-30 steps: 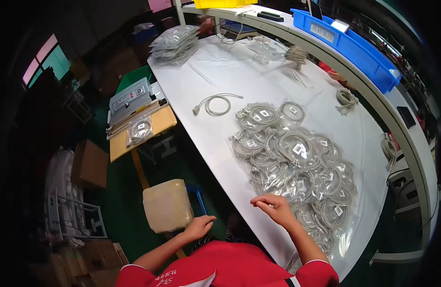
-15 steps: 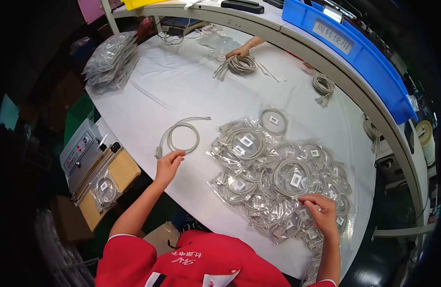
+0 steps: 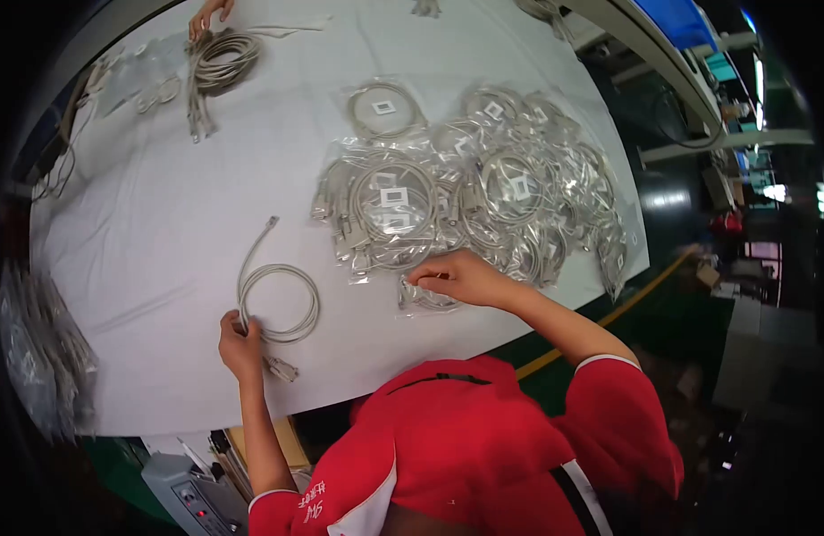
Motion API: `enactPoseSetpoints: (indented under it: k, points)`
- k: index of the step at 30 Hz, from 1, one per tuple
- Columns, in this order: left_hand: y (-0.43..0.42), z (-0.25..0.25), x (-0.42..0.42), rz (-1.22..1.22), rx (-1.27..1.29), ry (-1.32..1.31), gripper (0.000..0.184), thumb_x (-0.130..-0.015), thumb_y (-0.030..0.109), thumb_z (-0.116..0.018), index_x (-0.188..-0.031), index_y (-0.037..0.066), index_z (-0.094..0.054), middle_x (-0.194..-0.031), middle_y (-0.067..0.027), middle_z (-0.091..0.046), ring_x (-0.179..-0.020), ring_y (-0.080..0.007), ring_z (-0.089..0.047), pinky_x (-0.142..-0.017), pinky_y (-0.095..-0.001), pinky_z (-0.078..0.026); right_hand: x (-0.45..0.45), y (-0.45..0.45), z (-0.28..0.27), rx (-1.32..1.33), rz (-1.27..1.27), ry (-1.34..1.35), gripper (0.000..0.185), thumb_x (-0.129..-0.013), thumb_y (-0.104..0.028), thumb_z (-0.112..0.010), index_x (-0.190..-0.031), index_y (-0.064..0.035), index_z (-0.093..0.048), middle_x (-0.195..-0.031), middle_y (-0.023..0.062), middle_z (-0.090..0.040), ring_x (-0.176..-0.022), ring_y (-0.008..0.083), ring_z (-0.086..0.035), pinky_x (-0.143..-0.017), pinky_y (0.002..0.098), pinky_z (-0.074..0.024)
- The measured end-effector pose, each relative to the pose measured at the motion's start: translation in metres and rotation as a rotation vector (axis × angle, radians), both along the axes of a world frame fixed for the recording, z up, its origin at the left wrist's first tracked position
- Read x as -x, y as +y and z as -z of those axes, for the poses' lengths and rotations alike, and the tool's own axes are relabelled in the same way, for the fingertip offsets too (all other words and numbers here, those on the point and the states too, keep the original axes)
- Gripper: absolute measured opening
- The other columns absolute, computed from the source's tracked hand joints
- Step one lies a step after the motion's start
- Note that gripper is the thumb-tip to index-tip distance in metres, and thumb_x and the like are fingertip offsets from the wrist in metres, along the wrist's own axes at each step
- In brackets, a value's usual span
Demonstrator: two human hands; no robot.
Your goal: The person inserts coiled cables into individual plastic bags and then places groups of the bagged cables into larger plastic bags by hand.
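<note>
My left hand [image 3: 240,347] pinches the loose cable [image 3: 315,304], its coil just right of my fingers, while my right hand [image 3: 461,277], curled narrow, is at the bags [image 3: 394,201], though whether it grips one I cannot tell.

Red shirt [image 3: 470,429] with white-edged short sleeves [image 3: 609,393].

On the white bench [image 3: 153,322], the left hand [image 3: 240,344] touches a loose coiled cable [image 3: 315,308] at its left side; the connector lies just near of this hand. The right hand [image 3: 457,277], with fingers bent, is at the near edge of a pile of bagged cables [image 3: 510,192]. At the far left, the hand of another person [image 3: 208,18] touches a cable bundle [image 3: 226,61]. Clear plastic bags [image 3: 46,357] are at the near left.
</note>
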State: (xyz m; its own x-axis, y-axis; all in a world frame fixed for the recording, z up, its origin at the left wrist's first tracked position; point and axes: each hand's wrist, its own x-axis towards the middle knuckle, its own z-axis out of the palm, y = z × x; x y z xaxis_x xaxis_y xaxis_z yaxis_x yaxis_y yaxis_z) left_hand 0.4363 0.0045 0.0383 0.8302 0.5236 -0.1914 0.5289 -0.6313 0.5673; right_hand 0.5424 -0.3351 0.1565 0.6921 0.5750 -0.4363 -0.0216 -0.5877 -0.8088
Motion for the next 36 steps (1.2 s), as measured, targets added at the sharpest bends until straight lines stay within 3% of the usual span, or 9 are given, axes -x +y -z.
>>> enactPoseSetpoints:
  k: [5,7,14,17,19,23,29,34,36]
  points:
    - [0.023,0.018,-0.018,0.024,0.308,-0.177,0.018,-0.076,0.008,-0.055,-0.092,0.004,-0.049,-0.066,-0.0044,-0.053,-0.052,-0.0142,-0.047,-0.052,-0.0262,-0.04,0.041,-0.033,0.005,0.016,0.194,-0.026,0.017,-0.08,-0.014,-0.055,-0.092,-0.0036,-0.061,-0.085,0.0092,-0.063,-0.076,0.0184,-0.061,-0.068,0.0284,-0.0456]
    - [0.008,-0.02,-0.029,-0.287,0.882,-0.334,0.006,-0.08,0.007,-0.051,-0.085,0.007,-0.048,-0.067,-0.0034,-0.054,-0.053,-0.0122,-0.048,-0.05,-0.0232,-0.039,0.053,-0.069,0.001,0.013,0.459,-0.164,0.017,-0.08,-0.013,-0.055,-0.093,-0.003,-0.061,-0.082,0.0088,-0.063,-0.073,0.0158,-0.06,-0.067,0.027,-0.0457]
    - [0.051,0.004,-0.052,-0.16,1.131,-0.211,0.003,-0.083,0.007,-0.048,-0.086,0.006,-0.048,-0.067,-0.0048,-0.054,-0.058,-0.0135,-0.052,-0.053,-0.0233,-0.044,0.056,-0.3,0.024,0.026,1.392,-0.366,0.018,-0.083,-0.014,-0.051,-0.089,-0.0016,-0.063,-0.082,0.0028,-0.062,-0.071,0.0096,-0.058,-0.061,0.0218,-0.045]
    - [0.04,0.015,-0.047,-0.34,0.933,-0.18,0.003,-0.083,0.008,-0.049,-0.085,0.005,-0.048,-0.068,-0.0041,-0.053,-0.059,-0.0131,-0.052,-0.052,-0.0238,-0.043,0.045,-0.4,0.036,0.111,1.611,-0.503,0.019,-0.081,-0.014,-0.053,-0.092,-0.0016,-0.062,-0.082,0.0033,-0.062,-0.071,0.0112,-0.058,-0.062,0.0229,-0.0451]
    - [0.041,0.025,-0.034,-0.433,0.826,-0.167,0.004,-0.084,0.009,-0.049,-0.084,0.005,-0.049,-0.069,-0.0037,-0.053,-0.06,-0.0128,-0.052,-0.052,-0.024,-0.043,0.046,-0.466,0.048,0.191,1.655,-0.533,0.021,-0.08,-0.016,-0.054,-0.093,-0.0015,-0.062,-0.082,0.004,-0.063,-0.07,0.013,-0.059,-0.063,0.0245,-0.0456]
    - [0.034,0.016,-0.005,-0.506,0.862,-0.243,0.007,-0.083,0.012,-0.053,-0.085,0.005,-0.052,-0.072,-0.0025,-0.055,-0.063,-0.0124,-0.053,-0.053,-0.0242,-0.042,0.056,-0.587,0.093,0.956,1.747,-0.382,0.045,-0.068,-0.036,-0.067,-0.099,-0.0043,-0.059,-0.1,0.0129,-0.06,-0.095,0.0294,-0.056,-0.079,0.0405,-0.0437]
    - [-0.042,-0.066,0.023,-0.453,0.646,-0.271,0.009,-0.083,0.015,-0.055,-0.085,0.007,-0.054,-0.071,-0.0016,-0.055,-0.065,-0.0122,-0.054,-0.056,-0.0246,-0.042,0.063,-0.656,0.158,1.076,1.795,-0.025,0.073,-0.058,-0.055,-0.069,-0.108,-0.0043,-0.054,-0.109,0.0164,-0.055,-0.105,0.0318,-0.05,-0.086,0.0435,-0.0398]
    - [-0.088,-0.084,0.043,-0.482,0.583,-0.326,0.01,-0.083,0.016,-0.056,-0.086,0.007,-0.054,-0.07,-0.002,-0.055,-0.064,-0.0128,-0.054,-0.057,-0.0246,-0.043,0.075,-0.715,0.181,0.964,1.532,-0.15,0.041,-0.07,-0.041,-0.06,-0.088,-0.0044,-0.063,-0.087,0.013,-0.063,-0.079,0.0282,-0.059,-0.072,0.0364,-0.0446]
    - [-0.102,-0.077,0.042,-0.515,0.59,-0.343,0.011,-0.082,0.015,-0.056,-0.086,0.006,-0.053,-0.07,-0.0027,-0.055,-0.064,-0.0136,-0.055,-0.058,-0.0251,-0.044,0.088,-0.771,0.228,0.625,1.469,-0.442,0.029,-0.075,-0.028,-0.057,-0.093,-0.0052,-0.063,-0.083,0.012,-0.063,-0.076,0.0214,-0.06,-0.07,0.0318,-0.0448]
